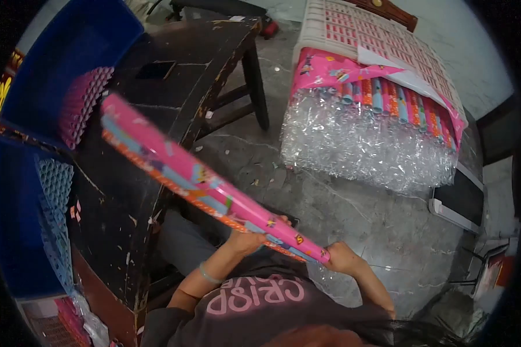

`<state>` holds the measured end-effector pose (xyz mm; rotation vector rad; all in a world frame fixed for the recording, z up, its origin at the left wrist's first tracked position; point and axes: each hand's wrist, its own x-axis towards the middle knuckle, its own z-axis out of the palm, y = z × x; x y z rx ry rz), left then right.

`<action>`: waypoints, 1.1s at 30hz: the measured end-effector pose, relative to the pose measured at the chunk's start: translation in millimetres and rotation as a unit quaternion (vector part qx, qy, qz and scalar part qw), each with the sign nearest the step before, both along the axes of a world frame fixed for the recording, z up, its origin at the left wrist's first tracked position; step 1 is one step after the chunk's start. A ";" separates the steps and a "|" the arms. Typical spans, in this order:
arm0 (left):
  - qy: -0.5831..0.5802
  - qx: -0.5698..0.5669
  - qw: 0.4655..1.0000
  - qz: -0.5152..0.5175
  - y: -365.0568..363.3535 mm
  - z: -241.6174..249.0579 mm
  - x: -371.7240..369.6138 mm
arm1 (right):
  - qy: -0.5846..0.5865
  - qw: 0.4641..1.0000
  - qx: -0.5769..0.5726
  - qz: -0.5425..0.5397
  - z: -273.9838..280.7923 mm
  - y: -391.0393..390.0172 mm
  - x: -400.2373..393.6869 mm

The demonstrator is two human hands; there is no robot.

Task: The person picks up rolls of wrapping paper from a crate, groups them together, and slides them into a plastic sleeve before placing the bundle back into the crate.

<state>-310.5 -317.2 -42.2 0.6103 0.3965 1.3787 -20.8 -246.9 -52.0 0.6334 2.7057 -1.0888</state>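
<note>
A bundle of long printed rolls (200,173), glossy pink, light blue and orange with small cartoon figures, slants across the middle of the view. Its far end is up over the dark table. My left hand (248,240), with a pale bracelet at the wrist, is closed around the underside of the bundle near its lower end. At that lower end my right hand (342,258) grips the tip of the pink roll, fingers bent over it. How many rolls are in the bundle is hard to tell.
A worn black table (173,95) holds a phone (156,70). Blue bins (35,75) at left contain stacked pink tubes (84,107) and blue tubes (56,185). At right a white crate (382,34) holds many similar rolls in crinkled clear film (353,139). A dark-topped, pale-edged object (460,199) lies beyond.
</note>
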 end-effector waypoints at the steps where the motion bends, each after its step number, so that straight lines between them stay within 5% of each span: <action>1: 0.108 -0.077 0.991 -0.022 5.3 -25.4 9.1 | -0.009 0.996 -0.040 -0.080 -9.1 -14.6 20.2; 5: 0.053 -0.172 0.979 -0.098 58.1 3.9 97.6 | 0.104 0.955 -0.172 -0.217 -31.3 -85.4 80.2; 7: 0.071 -0.209 0.958 -0.184 77.7 9.6 125.8 | 0.100 0.810 -0.356 -0.455 -21.7 -116.6 85.1; 12: 0.092 -0.286 0.913 -0.276 127.8 21.6 165.6 | 0.112 0.776 -0.382 -0.489 -4.4 -126.4 81.3; 14: 0.060 -0.304 0.903 -0.298 150.8 17.4 162.7 | 0.216 0.767 -0.374 -0.474 21.5 -102.7 65.6; 17: 0.066 -0.283 0.916 -0.276 179.1 28.5 144.1 | 0.232 0.784 -0.359 -0.451 16.1 -75.5 50.2; 18: 0.092 -0.295 0.915 -0.259 192.2 24.2 135.6 | 0.134 0.815 -0.356 -0.438 23.8 -59.0 47.4; 21: 0.050 -0.278 0.941 -0.184 227.7 32.7 107.3 | 0.112 0.794 -0.411 -0.434 40.7 -0.8 22.6; 23: 0.052 -0.264 0.957 -0.114 242.2 47.8 92.7 | 0.172 0.813 -0.388 -0.399 30.3 41.2 3.3; 25: 0.053 -0.248 0.948 -0.191 244.6 51.6 69.5 | 0.229 0.793 -0.412 -0.385 46.2 82.8 -23.1; 26: 0.112 -0.274 0.951 -0.085 243.5 42.6 74.4 | 0.259 0.784 -0.425 -0.371 32.6 108.1 -32.9; 28: 0.208 -0.298 0.929 -0.067 231.8 41.2 68.1 | 0.300 0.769 -0.431 -0.364 7.3 157.5 -56.2; 29: 0.168 -0.214 0.955 -0.119 235.2 9.2 56.0 | 0.312 0.765 -0.423 -0.372 6.7 178.8 -65.8; 31: 0.133 -0.230 0.961 -0.082 221.4 17.3 53.8 | 0.367 0.729 -0.482 -0.317 17.0 215.6 -75.4; 32: 0.094 -0.248 0.963 -0.047 214.6 19.0 52.3 | 0.331 0.709 -0.456 -0.424 28.8 229.8 -84.0; 33: 0.099 -0.217 0.969 -0.068 210.5 6.1 42.1 | 0.320 0.727 -0.463 -0.392 29.2 247.7 -81.4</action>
